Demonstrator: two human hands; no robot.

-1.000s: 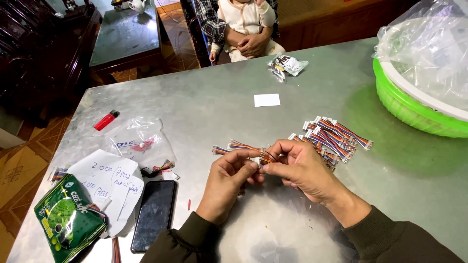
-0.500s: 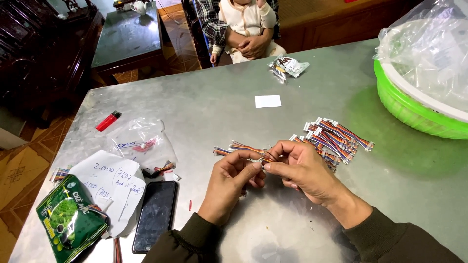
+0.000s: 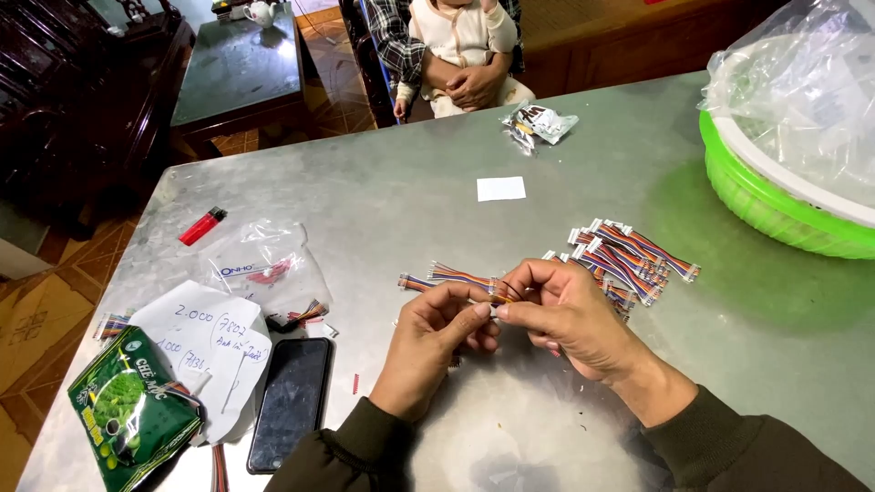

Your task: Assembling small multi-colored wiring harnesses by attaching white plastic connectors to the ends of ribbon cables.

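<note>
My left hand [image 3: 437, 342] and my right hand [image 3: 565, 314] meet over the middle of the metal table [image 3: 383, 210]. Both pinch a short multicoloured ribbon cable [image 3: 451, 278] whose free end sticks out to the left. Just beyond my right hand lies a pile of similar ribbon cables with white connectors [image 3: 629, 255].
A green basket with a clear plastic bag [image 3: 793, 118] sits at the right edge. On the left lie a red lighter [image 3: 202, 225], a clear bag [image 3: 264, 269], written paper [image 3: 205, 346], a green packet [image 3: 132, 410] and a black phone [image 3: 292, 401]. A white slip [image 3: 501, 189] and a wrapper [image 3: 538, 123] lie farther off. A seated person holding a child [image 3: 456, 55] is across the table.
Both hands have stayed in place, with only small finger movements on the cable. The rest of the table looks the same.
</note>
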